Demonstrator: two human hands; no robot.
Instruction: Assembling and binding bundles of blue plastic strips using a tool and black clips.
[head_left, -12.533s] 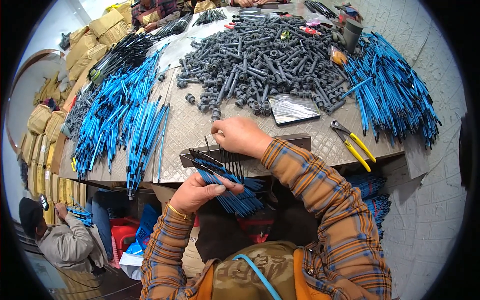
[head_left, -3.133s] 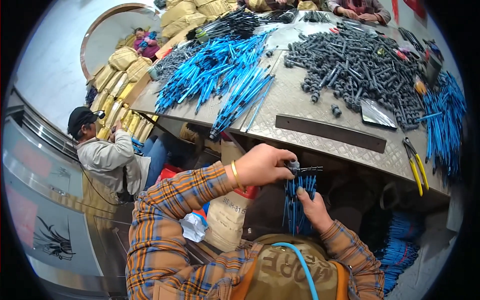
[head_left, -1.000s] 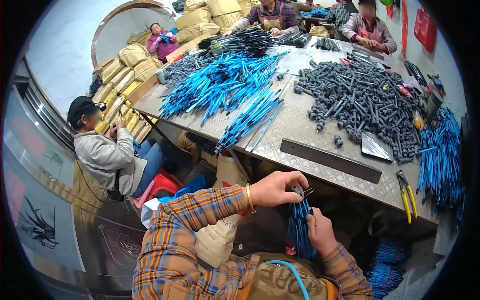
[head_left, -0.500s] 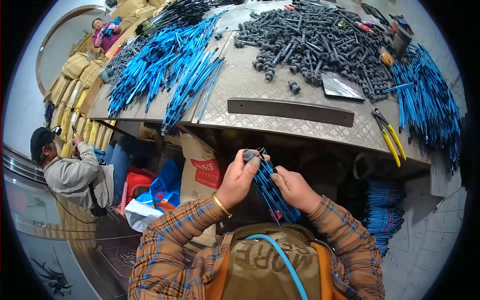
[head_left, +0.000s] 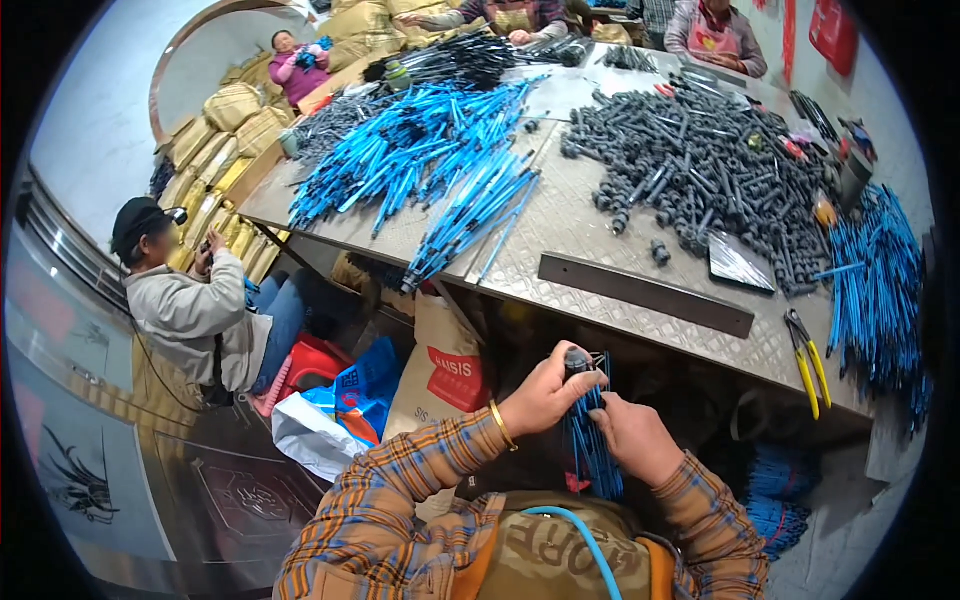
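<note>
Above my lap, in front of the table edge, my left hand (head_left: 545,392) is closed round the upper end of a bundle of thin blue-and-black rods (head_left: 597,460). A dark grey plastic piece (head_left: 577,361) sticks up between its thumb and fingers. Thin pale rod or wire ends show just beside that piece. Lower down, my right hand (head_left: 640,437) is closed against the bundle's right side, thumb and fingers pressed together near the left thumb. Its fingertips are partly hidden behind the rods, which hang downward.
Blue rods (head_left: 400,150) and dark grey plastic parts (head_left: 700,165) are heaped on the table (head_left: 520,265). A flat metal bar (head_left: 645,295) and yellow-handled pliers (head_left: 808,365) lie near its front edge. A person (head_left: 195,310) sits at the left; others are beyond the table.
The view has tilted up and turned, bringing more people behind the table into sight. The bundle now hangs more upright, and my right hand has come closer to my left thumb.
</note>
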